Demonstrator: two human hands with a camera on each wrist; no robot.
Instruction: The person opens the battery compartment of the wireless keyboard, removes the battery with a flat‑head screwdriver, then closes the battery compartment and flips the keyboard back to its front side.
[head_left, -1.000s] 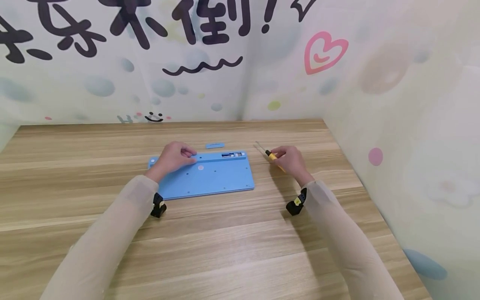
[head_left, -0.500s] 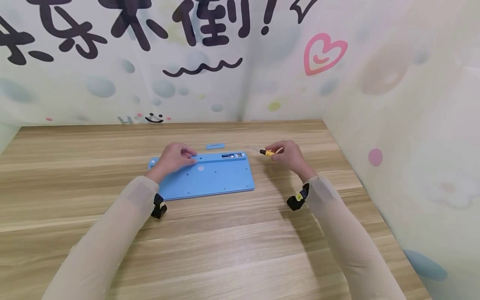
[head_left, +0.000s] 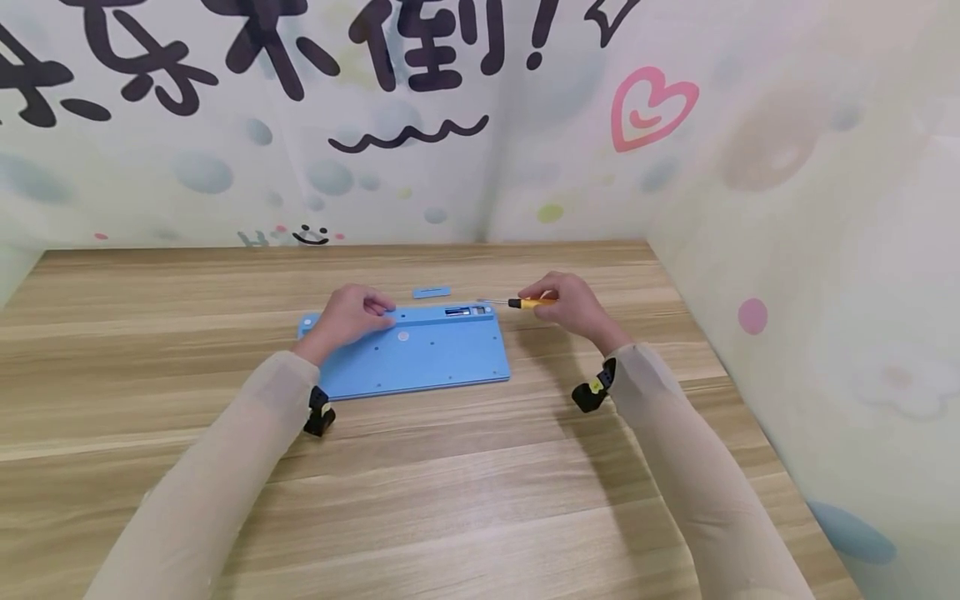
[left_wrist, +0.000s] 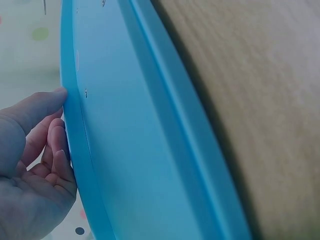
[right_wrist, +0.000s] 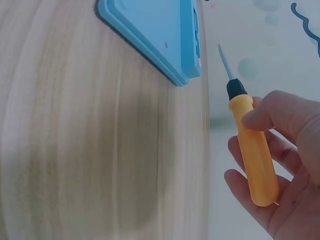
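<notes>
A blue keyboard (head_left: 435, 358) lies face down on the table, its open battery compartment (head_left: 467, 312) showing at the upper right corner with a battery inside. Behind it is a small blue battery cover (head_left: 431, 292). My left hand (head_left: 347, 317) holds the keyboard's raised back edge; in the left wrist view the thumb (left_wrist: 42, 106) touches that edge and the fingers curl against it. With my right hand (head_left: 577, 308) I pinch the yellow handle of a screwdriver (right_wrist: 256, 160). Its thin metal shaft points left, the tip close over the keyboard's upper right corner.
The wooden table (head_left: 450, 492) carries the keyboard near its back edge. A printed wall covering (head_left: 510, 183) rises behind, and another wall (head_left: 825, 292) closes the right side. Black wrist cameras (head_left: 320, 414) sit under both sleeves.
My right hand has turned the screwdriver from pointing up and left to nearly level, and shifted slightly left and up, bringing its tip to the keyboard's corner. The left hand and keyboard have stayed put.
</notes>
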